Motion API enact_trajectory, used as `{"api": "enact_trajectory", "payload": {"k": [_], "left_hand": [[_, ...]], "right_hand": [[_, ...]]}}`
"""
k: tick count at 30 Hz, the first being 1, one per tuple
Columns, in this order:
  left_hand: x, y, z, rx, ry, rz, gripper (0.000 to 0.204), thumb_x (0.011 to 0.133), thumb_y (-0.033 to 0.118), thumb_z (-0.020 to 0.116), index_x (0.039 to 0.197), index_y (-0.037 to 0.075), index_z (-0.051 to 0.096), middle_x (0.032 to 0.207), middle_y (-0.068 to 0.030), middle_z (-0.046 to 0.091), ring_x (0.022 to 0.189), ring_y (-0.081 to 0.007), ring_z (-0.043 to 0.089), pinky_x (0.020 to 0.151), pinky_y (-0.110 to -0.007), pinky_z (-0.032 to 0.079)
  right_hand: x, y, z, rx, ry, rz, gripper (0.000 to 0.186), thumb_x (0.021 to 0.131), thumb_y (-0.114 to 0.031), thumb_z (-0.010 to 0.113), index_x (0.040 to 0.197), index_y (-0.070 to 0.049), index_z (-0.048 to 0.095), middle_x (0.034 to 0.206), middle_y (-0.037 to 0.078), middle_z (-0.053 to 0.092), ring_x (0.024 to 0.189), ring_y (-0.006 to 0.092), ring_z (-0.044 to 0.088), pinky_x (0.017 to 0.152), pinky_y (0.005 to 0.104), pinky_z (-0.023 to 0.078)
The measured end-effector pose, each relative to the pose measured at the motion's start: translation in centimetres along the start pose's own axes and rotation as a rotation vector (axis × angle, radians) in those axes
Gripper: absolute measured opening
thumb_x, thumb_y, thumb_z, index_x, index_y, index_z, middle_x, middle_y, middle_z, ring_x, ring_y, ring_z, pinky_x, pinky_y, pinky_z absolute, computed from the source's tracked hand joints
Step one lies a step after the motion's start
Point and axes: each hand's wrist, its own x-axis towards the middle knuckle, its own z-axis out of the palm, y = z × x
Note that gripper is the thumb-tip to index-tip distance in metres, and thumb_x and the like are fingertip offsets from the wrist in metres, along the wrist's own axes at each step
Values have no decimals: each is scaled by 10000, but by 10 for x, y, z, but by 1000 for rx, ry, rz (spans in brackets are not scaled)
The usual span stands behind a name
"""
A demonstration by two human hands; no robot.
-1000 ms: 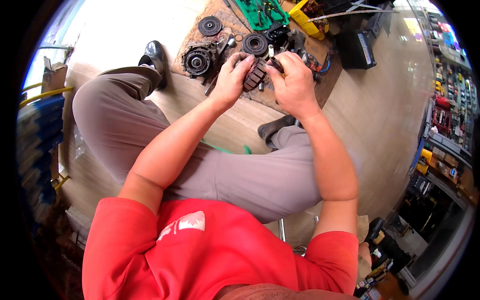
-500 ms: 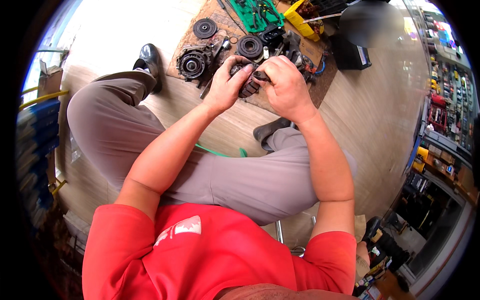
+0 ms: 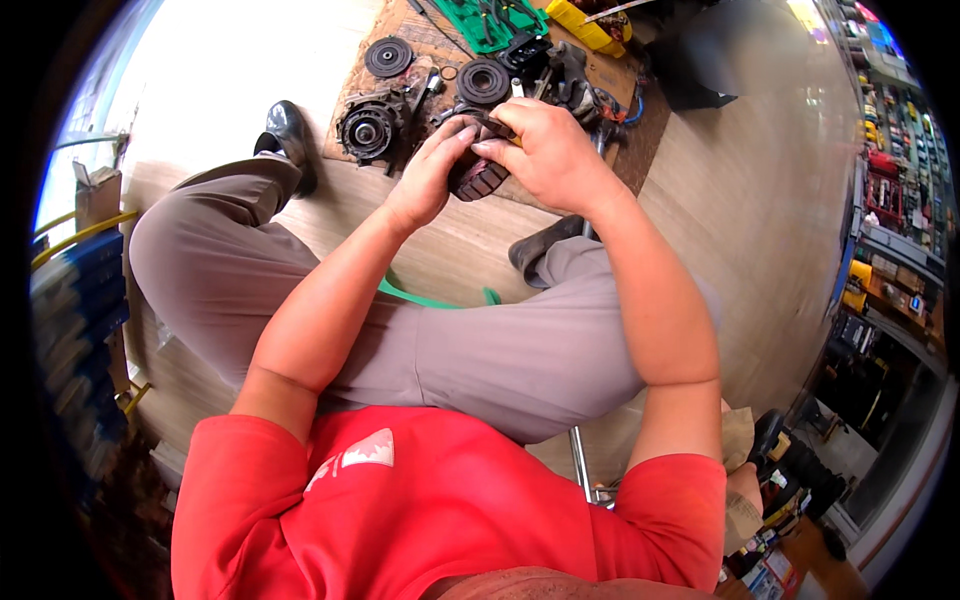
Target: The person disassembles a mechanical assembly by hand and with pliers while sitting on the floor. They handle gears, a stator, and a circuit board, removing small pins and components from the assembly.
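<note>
Dark, ribbed metal part (image 3: 480, 178), matt brown cardboard mat (image 3: 610, 100), glossy black leather shoe (image 3: 290, 135).

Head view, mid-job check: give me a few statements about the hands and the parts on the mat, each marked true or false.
1. Both hands grip one dark ribbed metal part. True.
2. The left hand rests flat on the knee. False: it is raised, holding the part over the brown floor mat.
3. A round black pulley-like disc lies on the mat beyond the hands. True.
4. The green tool tray lies between the person's feet. False: it lies at the far edge of the mat.
5. The right hand is empty. False: its fingers pinch the part from above.
</note>
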Motion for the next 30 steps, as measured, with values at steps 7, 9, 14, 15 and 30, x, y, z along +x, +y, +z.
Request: {"api": "enact_trajectory", "payload": {"k": [7, 9, 14, 15, 30], "left_hand": [[-2, 1, 4, 162, -22, 29, 353, 967, 224, 445, 1237, 15, 537, 1108, -51, 612, 1013, -108, 555, 909, -255, 434], [-4, 0, 2, 198, -42, 33, 355, 967, 226, 440, 1235, 15, 539, 1110, -51, 611, 1010, -107, 555, 911, -255, 432], [-8, 0, 8, 125, 7, -39, 350, 970, 226, 435, 1230, 16, 538, 1111, -55, 611, 1014, -116, 562, 913, -255, 437], [-9, 2, 13, 103, 32, -50, 350, 972, 228, 433, 1229, 16, 537, 1113, -57, 610, 1016, -118, 564, 914, -256, 438], [0, 8, 17, 67, 70, 49, 605, 909, 357, 651, 1321, -47, 469, 1221, -113, 579, 1112, -151, 548, 986, -294, 425]], "right_hand": [[-6, 1, -3, 51, -94, 70, 219, 809, -199, 696, 858, 5, 632, 791, 155, 618, 749, 315, 594, 674, 376, 468], [-4, -1, -4, 70, -130, 152, 233, 783, -220, 706, 878, -12, 662, 825, 182, 653, 792, 351, 625, 707, 409, 493], [-4, 2, -3, 115, -150, 272, 286, 757, -270, 715, 896, -23, 679, 847, 195, 671, 821, 365, 642, 738, 419, 507], [-4, 3, -2, 128, -143, 296, 295, 754, -276, 716, 899, -22, 679, 852, 196, 671, 825, 364, 642, 742, 417, 507], [-12, 12, -16, 195, 96, 554, 259, 874, -252, 671, 976, -14, 676, 728, 85, 652, 645, 128, 563, 623, 319, 474]]}}
